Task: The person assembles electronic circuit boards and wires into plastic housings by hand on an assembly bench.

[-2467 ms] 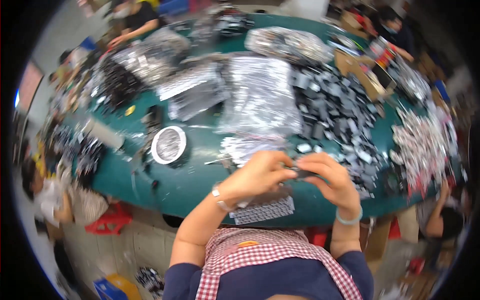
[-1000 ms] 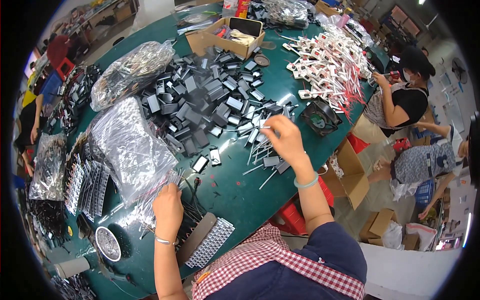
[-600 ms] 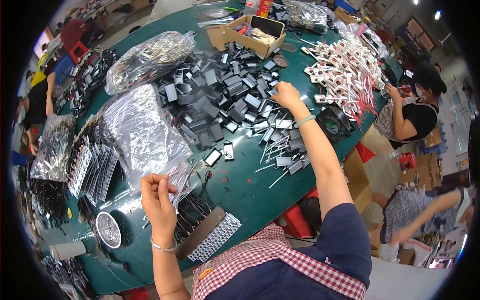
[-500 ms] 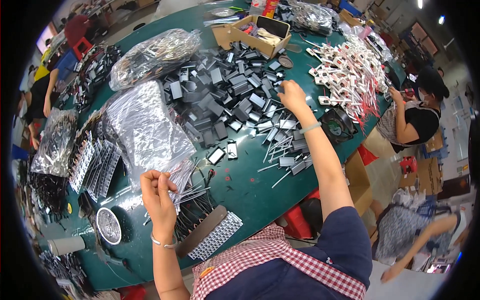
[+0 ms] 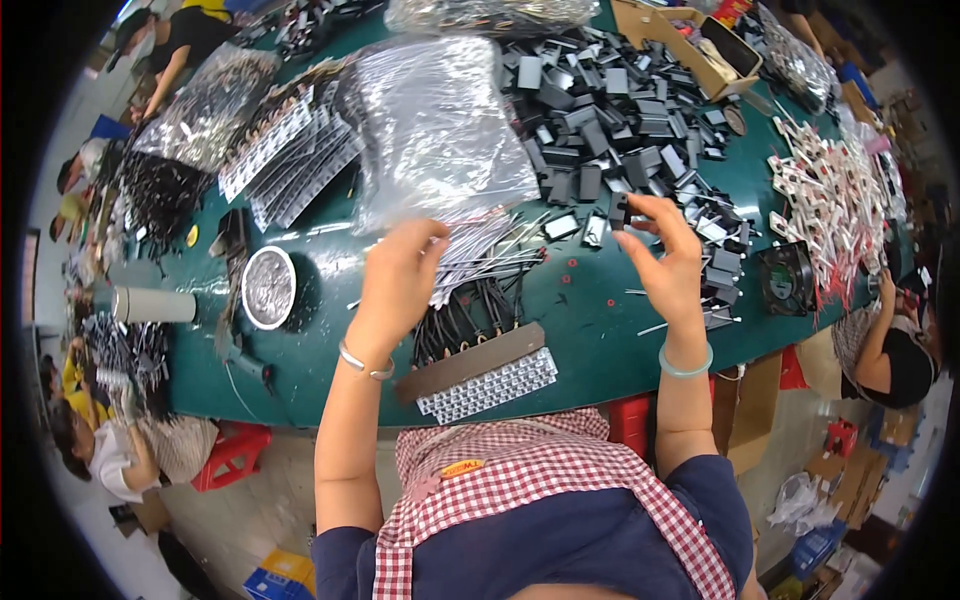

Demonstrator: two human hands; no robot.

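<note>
My right hand (image 5: 668, 255) pinches a small black plastic housing (image 5: 619, 211) between thumb and fingers, in front of the heap of similar black housings (image 5: 600, 110). My left hand (image 5: 398, 280) is closed, its thumb and fingers together over thin pale strips (image 5: 480, 245); what it holds, if anything, I cannot make out. Close to it, black cables (image 5: 470, 318) run under a brown bar (image 5: 470, 362). A white perforated strip board (image 5: 490, 387) lies along the bar's near side. A large clear plastic bag (image 5: 435, 130) rests beyond my left hand.
A silvery bowl (image 5: 269, 288) and a pale cylinder (image 5: 153, 305) stand at left. White connectors with red wires (image 5: 830, 210) are heaped at right, beside a black fan (image 5: 787, 278). A cardboard box (image 5: 690, 45) is at the back. Co-workers sit around the green table (image 5: 570, 375).
My right hand has come back from the pile toward me and now holds a black housing. My left hand stays by the pale strips. The whole view has shifted.
</note>
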